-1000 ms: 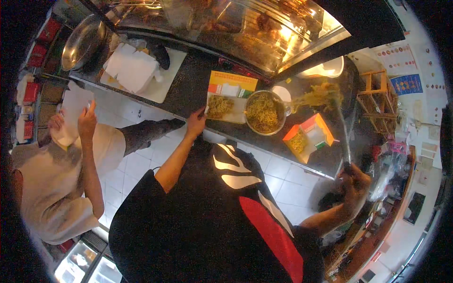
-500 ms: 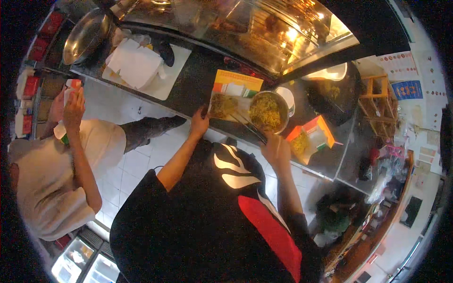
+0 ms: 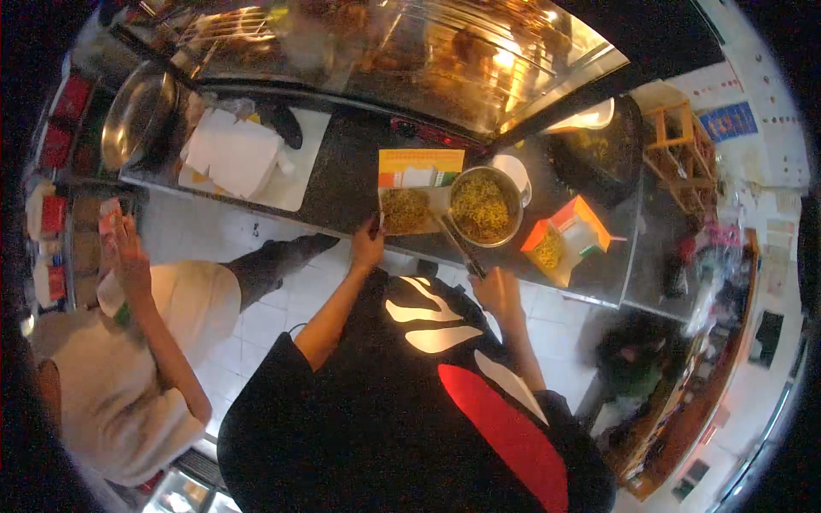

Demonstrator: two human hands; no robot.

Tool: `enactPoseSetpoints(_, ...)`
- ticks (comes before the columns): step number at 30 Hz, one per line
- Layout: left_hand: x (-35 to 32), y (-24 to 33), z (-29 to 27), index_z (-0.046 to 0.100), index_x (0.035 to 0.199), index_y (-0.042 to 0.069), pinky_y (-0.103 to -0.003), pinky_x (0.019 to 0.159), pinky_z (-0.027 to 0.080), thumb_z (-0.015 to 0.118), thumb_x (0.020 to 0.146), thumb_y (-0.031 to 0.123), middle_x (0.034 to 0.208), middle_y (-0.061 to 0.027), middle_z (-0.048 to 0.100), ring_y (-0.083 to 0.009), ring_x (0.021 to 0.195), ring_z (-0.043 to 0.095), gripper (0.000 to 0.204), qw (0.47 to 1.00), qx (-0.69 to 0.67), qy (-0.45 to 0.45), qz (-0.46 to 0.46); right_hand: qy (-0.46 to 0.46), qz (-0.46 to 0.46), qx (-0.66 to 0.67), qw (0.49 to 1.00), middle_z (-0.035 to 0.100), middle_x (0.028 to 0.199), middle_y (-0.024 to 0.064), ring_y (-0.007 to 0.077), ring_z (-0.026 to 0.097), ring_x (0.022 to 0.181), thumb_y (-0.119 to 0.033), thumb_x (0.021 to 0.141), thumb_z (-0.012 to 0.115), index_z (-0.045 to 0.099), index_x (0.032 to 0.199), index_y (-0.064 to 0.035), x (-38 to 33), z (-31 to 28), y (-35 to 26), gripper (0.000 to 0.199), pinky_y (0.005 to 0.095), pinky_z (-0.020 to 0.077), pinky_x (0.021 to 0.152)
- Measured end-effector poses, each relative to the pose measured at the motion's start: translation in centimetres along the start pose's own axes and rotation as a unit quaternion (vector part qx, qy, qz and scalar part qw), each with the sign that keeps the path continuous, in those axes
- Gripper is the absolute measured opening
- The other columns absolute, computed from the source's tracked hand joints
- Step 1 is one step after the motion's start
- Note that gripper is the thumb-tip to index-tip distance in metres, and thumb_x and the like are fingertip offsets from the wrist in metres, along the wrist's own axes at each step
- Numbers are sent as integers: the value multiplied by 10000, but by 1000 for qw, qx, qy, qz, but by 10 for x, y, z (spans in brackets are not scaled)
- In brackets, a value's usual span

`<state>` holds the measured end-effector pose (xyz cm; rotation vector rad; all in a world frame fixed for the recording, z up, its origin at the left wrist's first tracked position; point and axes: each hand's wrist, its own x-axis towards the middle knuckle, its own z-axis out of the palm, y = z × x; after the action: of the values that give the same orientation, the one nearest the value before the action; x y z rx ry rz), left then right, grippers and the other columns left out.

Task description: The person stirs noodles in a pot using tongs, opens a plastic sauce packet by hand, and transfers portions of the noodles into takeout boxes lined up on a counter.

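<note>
My left hand (image 3: 368, 250) grips the near left edge of an open takeaway box (image 3: 419, 160), its fingers closed on the side. Yellow-brown noodles (image 3: 404, 210) lie in the near part of this box. My right hand (image 3: 499, 291) is closed round the handle of metal tongs (image 3: 463, 246), whose far tips reach between the box and the metal bowl (image 3: 521, 214). More noodles (image 3: 483, 205) fill that bowl, which stands right of the box. Farther right, a second open orange-and-white box (image 3: 578, 211) also contains noodles.
Behind the bowl stands a white container (image 3: 514, 173). A lit glass cabinet (image 3: 410, 60) borders the counter's far side. White flat boxes (image 3: 229, 154) lie on a board at left. A co-worker (image 3: 154, 342) stands at left; wooden rack (image 3: 680, 150) at right.
My right hand has drawn back toward me with the tongs, off the bowl's near edge. My left hand stays on the box. The view has shifted slightly.
</note>
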<state>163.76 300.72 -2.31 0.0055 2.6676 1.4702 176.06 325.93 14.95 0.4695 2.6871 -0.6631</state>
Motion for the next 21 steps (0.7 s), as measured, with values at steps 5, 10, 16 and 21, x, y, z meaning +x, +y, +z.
enactPoseSetpoints(5,3,-46,17,531,1235,-10,-402,842,467,593,866,207,1096,-227,603,-343,965,596,431,997,-59,-38,9,44,64,66,995,628,729,238,428,612,692,-309,822,597,654,795,18,4,27,-25,333,469,480,596)
enactPoseSetpoints(10,4,-19,3,521,1245,-16,-401,821,469,601,861,217,1039,-229,619,-320,916,605,456,998,-6,-56,8,121,46,201,971,639,671,180,268,579,449,-292,854,616,652,858,35,-26,39,-4,328,354,417,419)
enactPoseSetpoints(16,5,-22,0,523,1232,-28,-403,817,472,617,849,244,1015,-230,623,-327,903,605,479,995,-32,-91,-38,59,184,410,891,570,571,11,81,491,399,-293,889,609,670,883,-24,-76,-53,-28,276,260,343,351)
enactPoseSetpoints(21,6,-56,18,530,1221,-28,-404,806,477,619,848,236,997,-235,622,-322,899,608,466,999,29,-34,25,125,196,407,883,561,595,17,83,479,380,-239,879,614,672,940,-24,-102,-110,-22,231,239,332,335)
